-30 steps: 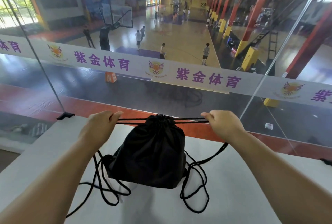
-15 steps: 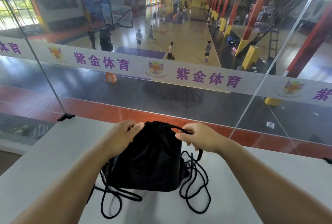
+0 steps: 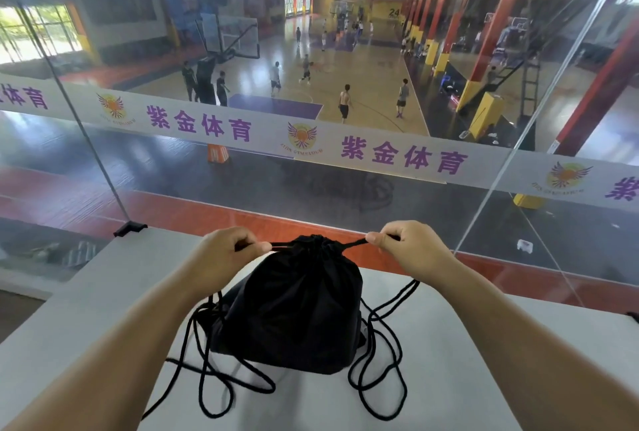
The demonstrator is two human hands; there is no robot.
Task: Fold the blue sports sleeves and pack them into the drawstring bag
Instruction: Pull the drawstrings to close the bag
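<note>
The black drawstring bag (image 3: 294, 306) sits cinched on the white tabletop (image 3: 449, 361). The left hand (image 3: 221, 258) and right hand (image 3: 411, 251) each pinch a drawstring cord (image 3: 377, 375) beside its mouth.

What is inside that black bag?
Nothing inside shows. The bag is cinched shut at its mouth, with the left hand and right hand pinching its cords. It bulges, but the fabric hides any contents.

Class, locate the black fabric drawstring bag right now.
The black fabric drawstring bag sits centre-frame on the white ledge, between the left hand and right hand.
</note>
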